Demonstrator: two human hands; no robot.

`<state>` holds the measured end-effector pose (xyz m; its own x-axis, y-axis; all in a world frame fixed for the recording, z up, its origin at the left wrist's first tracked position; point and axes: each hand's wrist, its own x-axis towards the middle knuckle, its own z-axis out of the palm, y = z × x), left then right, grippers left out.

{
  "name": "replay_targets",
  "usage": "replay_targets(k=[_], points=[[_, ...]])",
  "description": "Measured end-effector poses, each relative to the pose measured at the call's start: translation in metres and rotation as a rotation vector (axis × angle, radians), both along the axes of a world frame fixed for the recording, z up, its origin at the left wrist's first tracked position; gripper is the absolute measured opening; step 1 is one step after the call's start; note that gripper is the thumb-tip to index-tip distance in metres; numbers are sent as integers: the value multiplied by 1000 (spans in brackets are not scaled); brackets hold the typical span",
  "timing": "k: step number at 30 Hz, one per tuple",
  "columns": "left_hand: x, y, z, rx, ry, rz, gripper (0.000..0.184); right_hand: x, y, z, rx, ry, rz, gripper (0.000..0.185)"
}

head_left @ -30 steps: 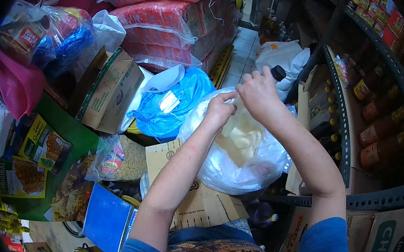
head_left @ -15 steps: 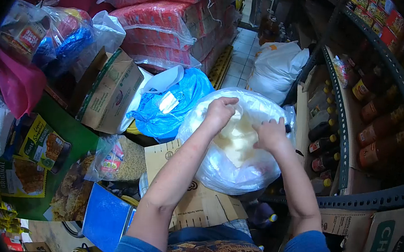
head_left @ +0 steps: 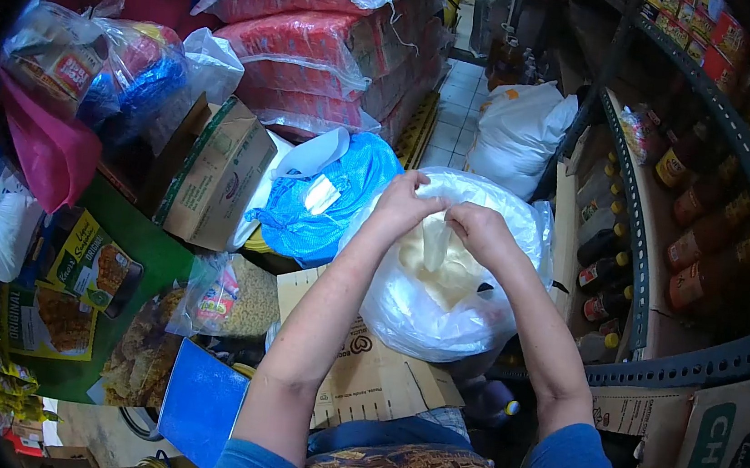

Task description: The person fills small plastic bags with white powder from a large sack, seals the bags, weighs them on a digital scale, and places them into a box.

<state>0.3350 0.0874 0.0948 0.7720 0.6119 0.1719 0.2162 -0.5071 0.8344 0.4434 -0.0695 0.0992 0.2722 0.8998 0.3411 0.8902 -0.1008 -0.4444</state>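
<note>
A large clear plastic sack (head_left: 424, 335) stands open in front of me, with pale cream powder (head_left: 457, 284) inside. Over its mouth, a small clear plastic bag (head_left: 435, 248) hangs between my hands, its lower end filled with something pale. My left hand (head_left: 407, 206) pinches one side of the small bag's top. On the other side, my right hand (head_left: 482, 233) is closed on the same top edge, knuckles up. A small dark object (head_left: 484, 288) shows at the powder's right edge, partly hidden by my wrist.
Left of the sack lie a blue bag (head_left: 309, 213) with a white scoop (head_left: 315, 156) and an opened carton (head_left: 216, 176). Shelves of bottles (head_left: 605, 263) stand close on the right. Red packs (head_left: 294, 52) are stacked behind, beside a white sack (head_left: 523, 131).
My hands have come together above the sack's mouth, the right moving left. The small bag's top is now gripped by both hands. The view has shifted slightly.
</note>
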Motion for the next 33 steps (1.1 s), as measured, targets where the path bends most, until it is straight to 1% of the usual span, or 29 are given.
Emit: replay_targets(k=[1, 2, 4, 5, 7, 11, 12, 13, 14, 16, 17, 20, 21, 22, 23, 24, 26, 27, 28, 30, 31, 32, 33], points=[[-2, 3, 3, 147, 144, -15, 62, 0, -1, 0, 1, -2, 0, 8], [-2, 2, 5, 149, 141, -15, 62, 2, -2, -1, 7, -8, 15, 8], [-4, -2, 18, 244, 454, -80, 51, 1, -6, 2, 15, -15, 30, 7], [-2, -3, 19, 244, 452, -78, 51, 0, -8, 3, 0, -24, 32, 7], [2, -5, 20, 355, 521, -59, 38, -1, -10, 8, -15, -34, 35, 7], [2, -8, 41, 399, 557, -120, 33, 3, -21, 24, -32, -76, 41, 6], [2, -7, 46, 389, 492, -153, 33, 3, -23, 32, -27, -77, 25, 6], [1, -7, 49, 379, 428, -184, 33, 1, -26, 42, 73, -71, 29, 7], [0, -10, 52, 378, 431, -186, 33, 2, -26, 48, 72, -69, 28, 7], [-1, -18, 53, 458, 490, -131, 34, 3, -25, 55, -65, -75, 24, 9], [-2, -19, 55, 460, 486, -129, 34, 4, -25, 51, -80, -266, 36, 8], [-4, -11, 54, 517, 437, -122, 34, 3, -28, 60, 9, -279, 13, 7], [-5, -4, 58, 382, 291, -201, 35, -4, -32, 74, 48, -241, 1, 8], [-7, -3, 58, 241, 144, -278, 35, -3, -30, 67, 39, -232, 2, 8], [-7, -8, 58, 387, 358, -154, 35, 1, -26, 59, 7, -308, 8, 6], [-6, -12, 58, 386, 355, -149, 35, 1, -20, 59, -14, -392, 14, 5], [-3, -12, 60, 702, 415, -95, 37, -1, -17, 60, 6, -436, 12, 6], [0, -9, 66, 467, 423, -122, 36, -7, -21, 68, 45, -419, -9, 7], [-5, -9, 74, 461, 427, -119, 36, -9, -24, 76, 89, -406, -35, 8], [-13, -10, 86, 454, 245, -137, 33, -11, -30, 84, 121, -356, -26, 8], [-15, -9, 88, 426, 185, -163, 32, -12, -33, 88, 147, -189, -18, 8], [-12, -8, 84, 422, 186, -161, 32, -14, -34, 89, 173, -22, -11, 9], [-8, -8, 74, 554, 305, -132, 33, -10, -25, 73, 167, 262, 30, 10]])
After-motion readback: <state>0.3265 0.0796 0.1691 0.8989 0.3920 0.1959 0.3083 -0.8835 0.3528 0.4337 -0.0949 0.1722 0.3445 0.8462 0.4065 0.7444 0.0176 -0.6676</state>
